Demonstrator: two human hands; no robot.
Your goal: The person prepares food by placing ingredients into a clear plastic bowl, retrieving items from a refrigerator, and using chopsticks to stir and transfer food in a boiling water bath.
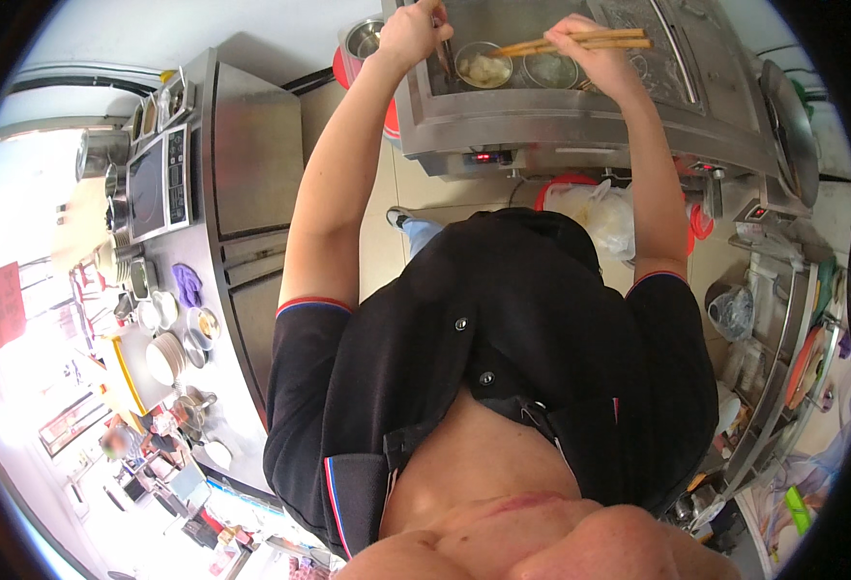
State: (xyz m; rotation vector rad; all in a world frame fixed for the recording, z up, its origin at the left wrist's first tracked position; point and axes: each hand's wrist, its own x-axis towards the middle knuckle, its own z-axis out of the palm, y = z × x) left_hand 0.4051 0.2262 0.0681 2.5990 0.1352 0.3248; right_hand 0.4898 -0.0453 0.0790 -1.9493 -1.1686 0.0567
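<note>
Long wooden chopsticks (578,43) are held in my right hand (591,49), above a stainless steel cooker. Their tips reach into a round strainer basket (483,65) with pale food, perhaps dumplings or noodles, in it. Beside it on the right sits a second round basket (551,70), with cloudy liquid showing. My left hand (412,30) grips a dark handle (446,61) at the left edge of the cooker well; whether it belongs to the basket I cannot tell.
The steel cooker front (512,116) has a small red display. At left stands a steel counter (215,304) with an induction hob (156,181), stacked plates (166,359) and a purple cloth (187,285). A plastic bag (607,217) rests in a red bin below. Wire shelving (781,377) is at right.
</note>
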